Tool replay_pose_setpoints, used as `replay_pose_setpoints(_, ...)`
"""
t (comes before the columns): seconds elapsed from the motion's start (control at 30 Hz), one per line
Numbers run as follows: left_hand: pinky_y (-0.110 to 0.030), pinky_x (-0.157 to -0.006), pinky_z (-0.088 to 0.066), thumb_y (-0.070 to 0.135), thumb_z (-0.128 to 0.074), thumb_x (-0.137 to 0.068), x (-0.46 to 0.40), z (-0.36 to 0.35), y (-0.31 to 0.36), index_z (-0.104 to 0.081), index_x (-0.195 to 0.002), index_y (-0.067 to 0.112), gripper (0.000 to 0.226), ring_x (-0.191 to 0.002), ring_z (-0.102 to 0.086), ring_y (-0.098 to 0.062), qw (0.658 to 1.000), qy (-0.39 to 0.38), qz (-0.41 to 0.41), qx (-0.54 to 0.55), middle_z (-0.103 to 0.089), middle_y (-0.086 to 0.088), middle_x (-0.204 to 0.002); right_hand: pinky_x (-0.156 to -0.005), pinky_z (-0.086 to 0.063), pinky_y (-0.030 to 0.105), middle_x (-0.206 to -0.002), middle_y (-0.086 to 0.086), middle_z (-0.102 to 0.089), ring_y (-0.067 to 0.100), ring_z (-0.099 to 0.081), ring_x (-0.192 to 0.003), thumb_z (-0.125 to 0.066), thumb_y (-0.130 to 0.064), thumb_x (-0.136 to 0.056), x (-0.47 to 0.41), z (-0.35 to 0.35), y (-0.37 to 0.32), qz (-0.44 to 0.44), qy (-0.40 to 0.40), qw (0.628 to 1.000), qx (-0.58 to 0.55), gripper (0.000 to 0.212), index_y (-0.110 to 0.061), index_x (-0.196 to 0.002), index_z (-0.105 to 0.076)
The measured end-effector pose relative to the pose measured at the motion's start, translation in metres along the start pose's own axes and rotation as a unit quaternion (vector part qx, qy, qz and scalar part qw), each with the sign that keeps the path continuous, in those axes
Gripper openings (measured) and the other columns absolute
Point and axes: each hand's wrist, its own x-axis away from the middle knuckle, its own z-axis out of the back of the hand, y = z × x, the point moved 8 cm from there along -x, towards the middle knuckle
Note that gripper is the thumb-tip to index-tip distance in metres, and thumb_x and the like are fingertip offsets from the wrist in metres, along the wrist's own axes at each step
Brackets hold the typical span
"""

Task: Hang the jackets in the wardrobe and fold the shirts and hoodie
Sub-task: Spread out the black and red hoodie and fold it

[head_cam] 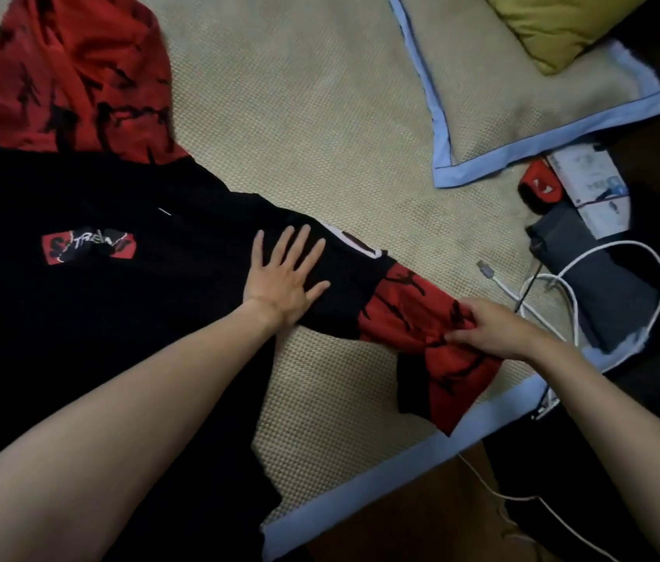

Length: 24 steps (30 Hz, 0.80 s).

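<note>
Head view, looking down: black hoodie [97, 285] spread flat across the left part of a woven beige mat [320, 135], its red hood [72, 71] with black marks lying open toward the mat's far left edge. Red and white chest print [88, 248] facing up. 1 sleeve [413, 318] stretched out to the right toward the mat's near right edge, black at the shoulder, red with black marks lower down, ending in a black cuff [425, 403] close to the blue border [401, 460].

Left hand [283, 277] pressed flat on the black upper sleeve, palm down, fingers spread wide apart, gripping nothing. Right hand [490, 326] pinched shut on the red part of the sleeve, fingertips gathering the cloth into a small fold.

Lying on the far right part of the mat, a beige pillowcase [503, 83] with blue trim, a yellow-green pillow [555, 26] resting on its far corner. Beyond the mat's right edge, clear of the sleeve: a white cable [563, 285] looping over a dark grey item [588, 277], a small red item [539, 188], and a white box [592, 184]. Print on the box too small to read.
</note>
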Motion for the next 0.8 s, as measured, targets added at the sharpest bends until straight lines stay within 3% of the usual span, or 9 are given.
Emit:
replay_pose_setpoints(0.1, -0.064, -0.118, 0.009, 0.070, 0.000, -0.095, 0.002, -0.001, 0.002, 0.019, -0.157, 0.032, 0.076, -0.155, 0.017, -0.024, 1.000, 0.015, 0.008, -0.025, 0.023, -0.002, -0.167, -0.084, -0.053, 0.033, -0.096, 0.001, -0.074, 0.021, -0.069, -0.093, -0.080, -0.030, -0.085, 0.008, -0.011, 0.019, -0.048, -0.065, 0.996, 0.029, 0.018, -0.019, -0.098, -0.071)
replay_pose_setpoints(0.2, -0.064, -0.119, 0.010, 0.070, 0.001, -0.095, 0.002, -0.002, 0.004, 0.020, -0.157, 0.030, 0.076, -0.155, 0.017, -0.024, 0.999, 0.025, 0.009, -0.032, 0.023, -0.003, -0.167, -0.087, -0.057, 0.038, -0.105, 0.008, -0.077, 0.029, -0.074, -0.092, -0.086, -0.032, -0.080, 0.023, -0.037, 0.054, -0.178, -0.203, 0.948, -0.169, 0.031, -0.011, -0.100, -0.074)
replay_pose_setpoints(0.3, -0.064, -0.119, 0.011, 0.069, 0.001, -0.096, -0.001, -0.001, 0.004, 0.019, -0.158, 0.030, 0.076, -0.155, 0.016, -0.024, 0.999, 0.033, 0.005, -0.030, 0.021, -0.004, -0.167, -0.059, -0.034, 0.029, -0.084, 0.013, -0.055, 0.020, -0.043, -0.059, -0.091, -0.051, -0.071, 0.047, -0.045, 0.080, -0.242, -0.285, 0.896, -0.239, 0.060, -0.015, -0.107, -0.060)
replay_pose_setpoints(0.37, -0.064, -0.119, 0.010, 0.069, 0.001, -0.096, -0.002, -0.002, 0.003, 0.017, -0.158, 0.029, 0.076, -0.155, 0.016, -0.025, 0.999, 0.035, 0.000, -0.035, 0.019, -0.004, -0.168, -0.056, -0.028, 0.028, -0.074, 0.011, -0.053, 0.025, -0.046, -0.052, -0.088, -0.067, -0.063, 0.050, -0.040, 0.106, -0.269, -0.219, 0.913, -0.217, 0.076, -0.006, -0.101, -0.063)
replay_pose_setpoints(0.43, -0.065, -0.119, 0.009, 0.069, 0.000, -0.096, -0.001, -0.003, 0.007, 0.015, -0.159, 0.028, 0.077, -0.155, 0.014, -0.026, 0.999, 0.037, -0.002, -0.036, 0.017, -0.006, -0.168, -0.065, -0.043, 0.032, -0.075, 0.007, -0.069, 0.030, -0.068, -0.069, -0.082, -0.080, -0.051, 0.048, -0.026, 0.125, -0.257, -0.093, 0.944, -0.184, 0.091, -0.001, -0.093, -0.072)
replay_pose_setpoints(0.53, -0.069, -0.117, 0.005, 0.065, -0.010, -0.096, -0.003, -0.001, 0.019, 0.007, -0.160, 0.021, 0.080, -0.155, 0.009, -0.033, 0.999, 0.032, 0.010, -0.039, 0.010, -0.014, -0.168, -0.078, -0.056, 0.034, -0.089, 0.002, -0.079, 0.019, -0.074, -0.084, -0.089, -0.065, -0.055, 0.047, -0.026, 0.115, -0.210, -0.027, 0.949, -0.234, 0.069, -0.009, -0.093, -0.077)
replay_pose_setpoints(0.63, -0.071, -0.117, 0.000, 0.056, -0.028, -0.095, -0.006, 0.009, 0.039, -0.006, -0.161, 0.012, 0.082, -0.155, 0.000, -0.039, 0.999, 0.032, 0.009, -0.043, 0.001, -0.021, -0.167, -0.069, -0.056, 0.022, -0.091, 0.000, -0.079, 0.009, -0.075, -0.082, -0.092, -0.039, -0.069, 0.045, -0.042, 0.089, -0.185, -0.037, 0.937, -0.296, 0.039, -0.018, -0.097, -0.075)
replay_pose_setpoints(0.7, -0.071, -0.116, 0.000, 0.047, -0.035, -0.098, -0.009, 0.009, 0.059, 0.000, -0.161, 0.013, 0.079, -0.156, 0.001, -0.034, 0.997, 0.035, -0.040, -0.050, 0.006, -0.020, -0.167, -0.066, -0.054, 0.023, -0.086, -0.005, -0.075, 0.011, -0.073, -0.081, -0.085, -0.035, -0.079, 0.036, -0.048, 0.084, -0.158, 0.011, 0.955, -0.253, 0.019, -0.022, -0.088, -0.074)
replay_pose_setpoints(0.8, -0.071, -0.115, 0.003, 0.034, -0.040, -0.101, -0.013, 0.002, 0.079, 0.013, -0.159, 0.022, 0.080, -0.156, 0.008, -0.030, 0.994, 0.018, -0.102, -0.034, 0.016, -0.011, -0.168, -0.063, -0.046, 0.029, -0.076, -0.006, -0.067, 0.018, -0.065, -0.077, -0.074, -0.044, -0.088, 0.032, -0.046, 0.087, -0.139, 0.060, 0.978, -0.144, 0.027, -0.024, -0.072, -0.065)
